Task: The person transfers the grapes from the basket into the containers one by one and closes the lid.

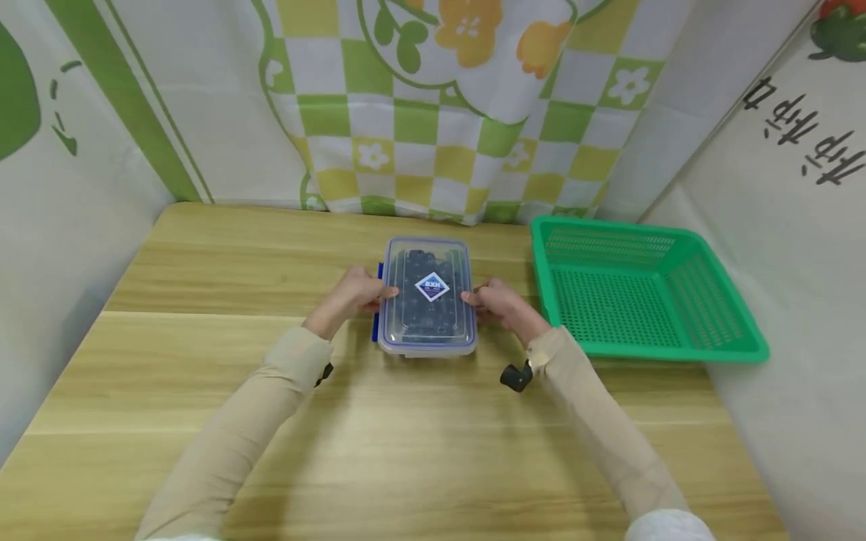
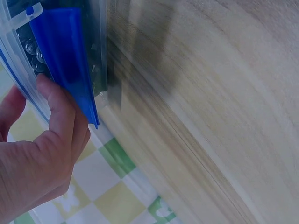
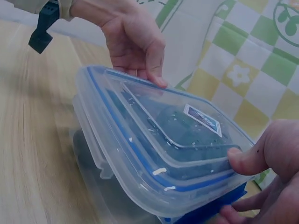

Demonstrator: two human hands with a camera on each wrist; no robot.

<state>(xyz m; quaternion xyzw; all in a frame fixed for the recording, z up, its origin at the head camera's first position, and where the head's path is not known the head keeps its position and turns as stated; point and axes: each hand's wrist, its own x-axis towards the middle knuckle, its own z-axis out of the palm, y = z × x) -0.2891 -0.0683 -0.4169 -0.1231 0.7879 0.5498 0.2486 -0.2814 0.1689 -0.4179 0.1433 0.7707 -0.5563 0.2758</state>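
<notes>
Between both hands is a clear plastic food storage box (image 1: 429, 330) with a blue-edged lid (image 3: 154, 140), a diamond label and dark round pieces inside. My left hand (image 1: 358, 291) grips its left side, the thumb on the lid and the fingers at the side under the rim. Beside those fingers, a blue latch (image 2: 67, 60) juts out along the box wall. On the opposite side my right hand (image 1: 499, 299) grips the lid edge, its thumb on top. The right wrist view shows that hand's fingers by another blue latch (image 3: 210, 207).
A green plastic basket (image 1: 734, 351) with slotted walls stands on the wooden table (image 1: 203, 278), right of the box. Behind the table hangs a green and yellow checked curtain (image 1: 419, 120). White printed cloth (image 1: 778, 248) borders the right side.
</notes>
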